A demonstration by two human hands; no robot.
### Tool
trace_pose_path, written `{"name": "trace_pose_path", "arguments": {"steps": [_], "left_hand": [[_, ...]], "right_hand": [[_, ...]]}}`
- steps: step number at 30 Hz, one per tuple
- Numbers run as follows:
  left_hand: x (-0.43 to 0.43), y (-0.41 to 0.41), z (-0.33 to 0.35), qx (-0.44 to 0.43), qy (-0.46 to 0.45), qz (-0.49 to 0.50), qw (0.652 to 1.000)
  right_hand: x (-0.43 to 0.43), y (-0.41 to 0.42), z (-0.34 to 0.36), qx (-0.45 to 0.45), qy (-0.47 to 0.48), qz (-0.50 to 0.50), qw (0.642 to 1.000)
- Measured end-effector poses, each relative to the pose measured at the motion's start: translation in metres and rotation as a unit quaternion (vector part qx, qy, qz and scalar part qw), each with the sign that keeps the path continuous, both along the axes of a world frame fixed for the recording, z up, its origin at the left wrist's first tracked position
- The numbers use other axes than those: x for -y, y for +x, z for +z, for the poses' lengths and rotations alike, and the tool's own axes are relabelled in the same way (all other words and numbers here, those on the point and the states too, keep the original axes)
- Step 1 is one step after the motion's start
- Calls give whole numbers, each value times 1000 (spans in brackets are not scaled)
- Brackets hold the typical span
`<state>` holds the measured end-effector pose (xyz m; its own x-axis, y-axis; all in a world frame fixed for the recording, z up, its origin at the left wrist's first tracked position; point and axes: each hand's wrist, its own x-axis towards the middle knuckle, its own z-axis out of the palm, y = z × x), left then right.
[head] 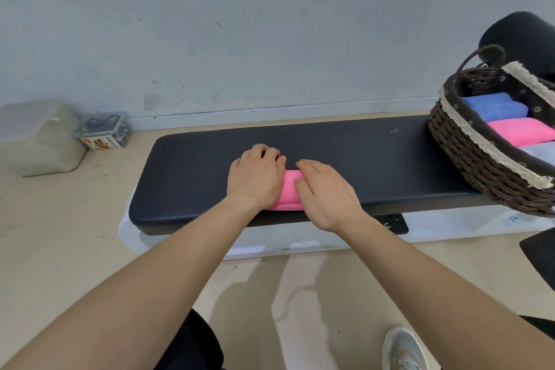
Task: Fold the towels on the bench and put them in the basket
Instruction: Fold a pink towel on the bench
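Pink towel (289,191) lies mostly hidden under both flat hands.

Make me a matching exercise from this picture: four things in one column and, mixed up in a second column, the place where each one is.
Things:
1. pink towel
2. blue towel
3. wicker basket
4. clear plastic box

Places:
A. on the floor by the wall
B. at the right end of the bench
C. under the left hand and right hand, near the front edge of the bench
D. inside the basket, at its far end

Pairs: 1-C, 2-D, 3-B, 4-A
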<state>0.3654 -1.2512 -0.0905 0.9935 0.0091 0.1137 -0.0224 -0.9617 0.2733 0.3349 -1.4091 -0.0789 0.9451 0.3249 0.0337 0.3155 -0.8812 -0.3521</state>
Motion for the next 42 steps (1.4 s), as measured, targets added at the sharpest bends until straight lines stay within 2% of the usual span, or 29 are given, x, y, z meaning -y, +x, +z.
{"name": "trace_pose_path", "arguments": {"steps": [6, 13, 16, 20, 23, 27, 31, 36, 39, 42], "left_hand": [[4, -5, -6, 30, 78, 10, 996], [5, -9, -6, 46, 88, 11, 995], [-3, -11, -2, 37, 45, -74, 996], [-28, -15, 9, -45, 48, -192, 979], [-34, -21, 20, -82, 40, -183, 979], [-22, -29, 41, -91, 45, -150, 983], [-11, -33, 61, -126, -48, -130, 982], [30, -37, 103, -72, -164, -167, 970], [70, -37, 134, -41, -231, -167, 958], [112, -30, 159, -12, -278, -166, 946]], "right_hand": [[-13, 19, 2, 34, -6, -96, 995], [-17, 13, -26, 99, -106, -121, 982], [-14, 12, -23, 86, -112, -116, 983], [-8, 15, -23, 65, -73, -57, 994], [9, 10, -18, 45, -11, -12, 999], [27, -2, -8, -6, 16, 8, 1000], [45, -17, 17, -82, 88, -14, 993], [98, -35, 74, -99, 243, -68, 963], [136, -40, 109, -129, 364, -107, 916], [174, -41, 141, -131, 423, -147, 885]]}}
